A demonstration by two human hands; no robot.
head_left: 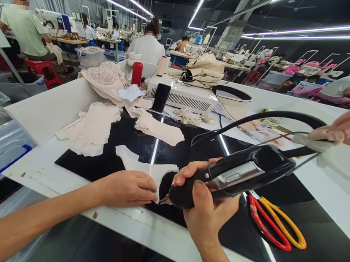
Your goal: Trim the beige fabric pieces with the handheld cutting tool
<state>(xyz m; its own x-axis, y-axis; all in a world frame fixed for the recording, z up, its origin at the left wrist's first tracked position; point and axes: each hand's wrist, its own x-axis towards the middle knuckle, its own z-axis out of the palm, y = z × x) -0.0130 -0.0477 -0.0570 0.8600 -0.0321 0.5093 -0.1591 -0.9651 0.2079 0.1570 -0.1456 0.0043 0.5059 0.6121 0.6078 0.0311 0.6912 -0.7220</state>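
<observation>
Scissors (pixel 269 221) lie beside right grip (pixel 209 214), wrapped round tool (pixel 236 174); left grip (pixel 129 189) flat on fabric (pixel 154 171).

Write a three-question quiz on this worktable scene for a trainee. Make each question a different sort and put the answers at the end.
1. True or false: the right hand is wrapped around the black tool.

2. Which of these is nearest the left hand?
A) the phone
B) the white cut piece
C) the red container

3. Fill the gap: the scissors have one red handle and one ____ handle.

Key: 1 true; 2 B; 3 yellow.
</observation>
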